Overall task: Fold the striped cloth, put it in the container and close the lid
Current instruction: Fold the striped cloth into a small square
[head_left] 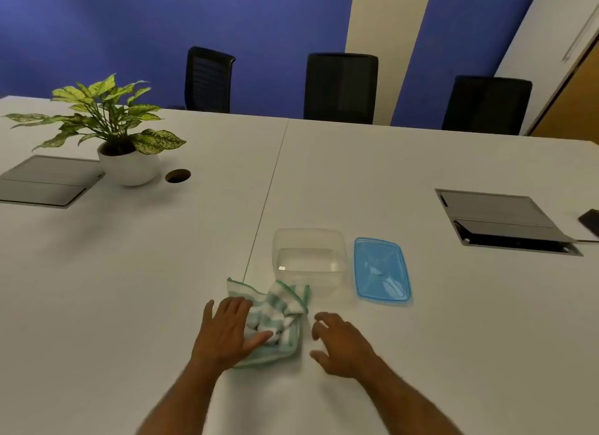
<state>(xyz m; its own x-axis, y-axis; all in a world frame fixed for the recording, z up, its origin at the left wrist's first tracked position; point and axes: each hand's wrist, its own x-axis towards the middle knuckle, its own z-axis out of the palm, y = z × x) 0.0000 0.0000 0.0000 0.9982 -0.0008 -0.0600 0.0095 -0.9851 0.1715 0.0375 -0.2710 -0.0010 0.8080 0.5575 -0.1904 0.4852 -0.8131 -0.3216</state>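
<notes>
- Head view: striped cloth (275, 318) lies crumpled on the table (129, 272), just in front of the clear container (309, 259), touching its near wall; blue lid (382, 271) sits off to the right, so the tub's open & ready.
- Left hand (227, 332): palm down on cloth's left part, fingers spread flat, prob. pinning it, not gripping.
- Right hand (340, 345): beside cloth, apart, fingers loosely curled & open, holding nothing.

Two bare forearms; no sleeves in view; hands: left hand (227, 332), right hand (340, 345) ungloved
</notes>
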